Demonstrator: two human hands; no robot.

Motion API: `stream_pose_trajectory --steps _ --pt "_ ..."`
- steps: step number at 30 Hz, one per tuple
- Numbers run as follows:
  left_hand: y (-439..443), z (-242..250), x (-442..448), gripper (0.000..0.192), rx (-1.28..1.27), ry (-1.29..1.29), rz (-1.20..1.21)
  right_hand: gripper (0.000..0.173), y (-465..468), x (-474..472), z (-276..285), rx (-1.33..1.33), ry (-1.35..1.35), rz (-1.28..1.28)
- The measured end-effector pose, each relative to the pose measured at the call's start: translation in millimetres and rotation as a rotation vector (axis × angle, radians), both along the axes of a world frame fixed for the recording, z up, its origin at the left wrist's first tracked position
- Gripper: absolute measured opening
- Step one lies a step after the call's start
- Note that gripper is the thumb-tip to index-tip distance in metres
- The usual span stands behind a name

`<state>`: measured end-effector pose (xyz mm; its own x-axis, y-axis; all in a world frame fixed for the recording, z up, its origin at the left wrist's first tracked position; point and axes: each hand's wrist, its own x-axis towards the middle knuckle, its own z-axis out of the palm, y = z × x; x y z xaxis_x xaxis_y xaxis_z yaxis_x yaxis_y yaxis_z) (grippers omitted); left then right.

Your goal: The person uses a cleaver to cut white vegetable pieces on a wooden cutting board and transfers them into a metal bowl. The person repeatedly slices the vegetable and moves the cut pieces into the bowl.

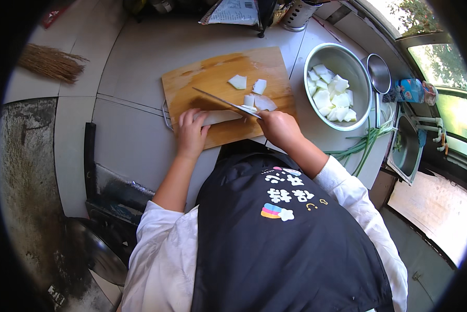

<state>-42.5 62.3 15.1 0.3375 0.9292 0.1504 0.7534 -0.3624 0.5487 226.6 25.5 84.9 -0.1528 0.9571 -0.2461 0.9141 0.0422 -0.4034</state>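
My left hand grips the left end of a long pale piece of vegetable, perhaps winter melon, lying on a wooden cutting board. In my right hand is a kitchen knife, its blade pointing up and left across the board. The blade is over the right end of the piece, and its handle is hidden in my fist. Several cut white slices lie beyond and beside the blade. A steel bowl to the right holds many pale chunks.
Right of the bowl are a steel ladle or small pan and green onions, near a sink. A perforated steel utensil holder stands at the back. A straw brush lies far left; a wok sits lower left.
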Motion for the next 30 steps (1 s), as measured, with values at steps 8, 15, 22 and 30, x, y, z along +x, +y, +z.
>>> stream_pose_trajectory --steps 8,15,22,30 --pt "2.4 -9.1 40.3 0.028 0.148 -0.038 -0.03 0.022 -12.3 14.2 48.1 -0.011 0.02 -0.059" --pt "1.9 -13.2 38.1 0.032 0.127 -0.064 -0.059 0.021 -15.0 16.1 52.7 -0.049 -0.042 -0.016" --pt "10.1 -15.3 41.9 0.034 0.05 0.054 -0.12 0.026 -17.7 5.3 37.7 0.035 -0.145 0.075" --pt "14.3 -14.7 32.5 0.037 0.079 0.017 -0.191 0.029 -12.6 2.4 38.5 0.08 -0.185 0.152"
